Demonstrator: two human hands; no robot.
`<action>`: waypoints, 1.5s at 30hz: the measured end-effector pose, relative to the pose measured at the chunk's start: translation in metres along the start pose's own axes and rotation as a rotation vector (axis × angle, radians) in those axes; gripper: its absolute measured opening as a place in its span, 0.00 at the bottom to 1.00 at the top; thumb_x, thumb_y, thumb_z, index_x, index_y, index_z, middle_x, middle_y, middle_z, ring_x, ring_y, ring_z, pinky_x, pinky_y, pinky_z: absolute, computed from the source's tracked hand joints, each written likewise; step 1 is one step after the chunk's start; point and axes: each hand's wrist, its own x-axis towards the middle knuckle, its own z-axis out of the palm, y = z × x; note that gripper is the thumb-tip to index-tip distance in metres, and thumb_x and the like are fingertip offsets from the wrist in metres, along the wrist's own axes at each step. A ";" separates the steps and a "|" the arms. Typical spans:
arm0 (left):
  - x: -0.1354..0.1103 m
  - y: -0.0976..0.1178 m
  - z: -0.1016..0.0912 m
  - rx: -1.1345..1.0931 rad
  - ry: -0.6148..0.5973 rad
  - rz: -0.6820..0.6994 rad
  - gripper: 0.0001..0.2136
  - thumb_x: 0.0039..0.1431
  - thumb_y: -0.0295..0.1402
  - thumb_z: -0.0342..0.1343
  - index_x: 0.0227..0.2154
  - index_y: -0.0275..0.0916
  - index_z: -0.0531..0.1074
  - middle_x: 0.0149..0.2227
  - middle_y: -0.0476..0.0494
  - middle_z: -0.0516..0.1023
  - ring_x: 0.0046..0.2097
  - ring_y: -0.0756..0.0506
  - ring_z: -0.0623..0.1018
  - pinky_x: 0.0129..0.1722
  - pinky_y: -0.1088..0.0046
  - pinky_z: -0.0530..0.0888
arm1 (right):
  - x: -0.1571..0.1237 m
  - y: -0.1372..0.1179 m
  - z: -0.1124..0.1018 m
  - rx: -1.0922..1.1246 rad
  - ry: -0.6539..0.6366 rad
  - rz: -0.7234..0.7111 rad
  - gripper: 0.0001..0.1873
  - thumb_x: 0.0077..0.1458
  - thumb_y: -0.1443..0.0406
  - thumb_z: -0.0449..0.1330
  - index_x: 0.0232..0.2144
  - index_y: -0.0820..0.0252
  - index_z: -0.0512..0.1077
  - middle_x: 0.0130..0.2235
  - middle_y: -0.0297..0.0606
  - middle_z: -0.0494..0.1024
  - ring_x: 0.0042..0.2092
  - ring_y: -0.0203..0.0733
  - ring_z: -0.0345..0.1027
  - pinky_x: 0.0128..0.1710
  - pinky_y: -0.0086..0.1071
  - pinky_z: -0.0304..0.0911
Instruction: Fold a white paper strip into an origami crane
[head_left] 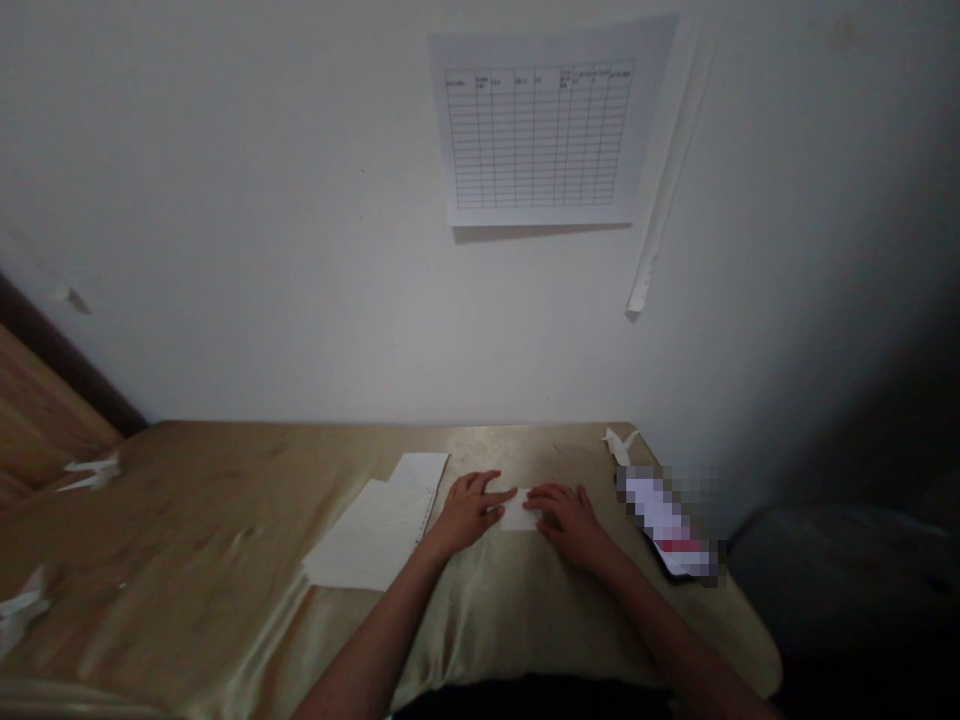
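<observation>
A small white sheet of paper (519, 517) lies flat on the cloth-covered table, between my two hands. My left hand (472, 507) rests at its left edge, fingers spread, with the fingertips on or just beside the paper. From the other side, my right hand (570, 518) reaches over the right edge, its fingers stretched and touching the sheet. Neither hand grips it. Left of my left hand sits a stack of lined paper (367, 540) with a torn, perforated right edge, and another sheet (421, 468) sticks out behind it.
At the right lies a phone (667, 525), its screen blurred out. A folded white paper piece (621, 445) is behind it; more paper scraps (94, 470) lie at far left. The table (187, 500) meets a wall bearing a printed grid sheet (540, 140) and a hanging strip (667, 190).
</observation>
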 end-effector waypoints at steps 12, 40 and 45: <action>-0.004 0.007 -0.002 0.033 0.017 -0.006 0.21 0.68 0.35 0.57 0.61 0.65 0.71 0.69 0.50 0.66 0.67 0.36 0.65 0.68 0.47 0.61 | -0.001 0.014 0.000 0.003 -0.033 -0.056 0.32 0.56 0.73 0.53 0.61 0.44 0.70 0.67 0.36 0.70 0.71 0.47 0.54 0.71 0.64 0.30; -0.004 0.024 0.001 -0.084 0.255 -0.086 0.08 0.63 0.31 0.61 0.42 0.47 0.83 0.53 0.44 0.82 0.57 0.38 0.76 0.62 0.54 0.68 | -0.007 0.004 0.011 -0.098 0.177 -0.093 0.23 0.59 0.65 0.61 0.57 0.51 0.75 0.59 0.44 0.74 0.63 0.52 0.64 0.72 0.58 0.42; -0.001 0.026 0.000 -0.077 0.276 -0.107 0.08 0.63 0.29 0.60 0.40 0.46 0.83 0.52 0.45 0.82 0.55 0.39 0.76 0.60 0.55 0.69 | -0.005 0.008 0.014 -0.083 0.225 -0.133 0.22 0.60 0.66 0.60 0.57 0.55 0.75 0.61 0.46 0.73 0.64 0.53 0.63 0.70 0.54 0.51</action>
